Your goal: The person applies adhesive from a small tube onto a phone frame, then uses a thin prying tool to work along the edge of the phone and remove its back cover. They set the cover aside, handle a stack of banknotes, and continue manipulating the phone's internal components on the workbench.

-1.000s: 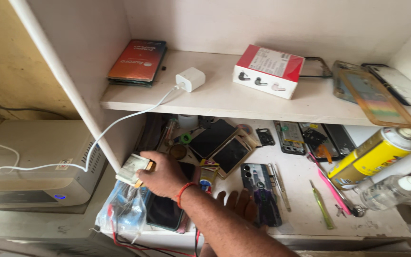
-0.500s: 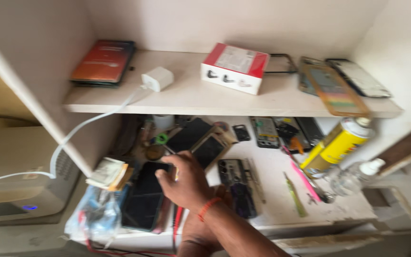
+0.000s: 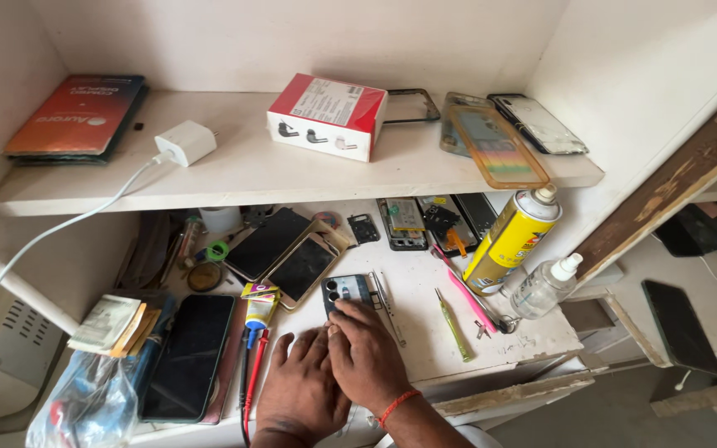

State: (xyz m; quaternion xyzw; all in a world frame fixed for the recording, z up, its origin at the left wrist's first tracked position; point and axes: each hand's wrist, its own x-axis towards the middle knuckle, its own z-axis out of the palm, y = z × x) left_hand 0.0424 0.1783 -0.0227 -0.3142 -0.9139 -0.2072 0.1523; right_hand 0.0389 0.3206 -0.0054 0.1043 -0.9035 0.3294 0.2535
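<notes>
Both hands are working at the front edge of the worktop (image 3: 533,332), side by side and touching. The left hand (image 3: 302,390) is lying flat, palm down, its fingers spread loosely on the surface and gripping nothing. The right hand (image 3: 368,358), with a red thread band (image 3: 397,405) at its wrist, is reaching forward, its fingertips (image 3: 343,310) pressing on the near end of one dark phone back with camera holes (image 3: 347,289); whether they are pinching it cannot be told.

Left of the hands, one large black phone (image 3: 188,355) is lying face up near the front left corner, with one yellow glue tube (image 3: 260,304) and one red probe lead (image 3: 252,380) just beside it. Two more phones (image 3: 285,253) are lying overlapped behind, toward the middle. One green screwdriver (image 3: 453,323) and one pink tool (image 3: 462,289) are resting to the right, near one yellow spray can (image 3: 511,241) and one clear bottle (image 3: 545,285) at the right edge.

On the upper shelf (image 3: 234,178) are sitting one red-and-white box (image 3: 327,116), one white charger (image 3: 185,143) and one red booklet (image 3: 76,114).
</notes>
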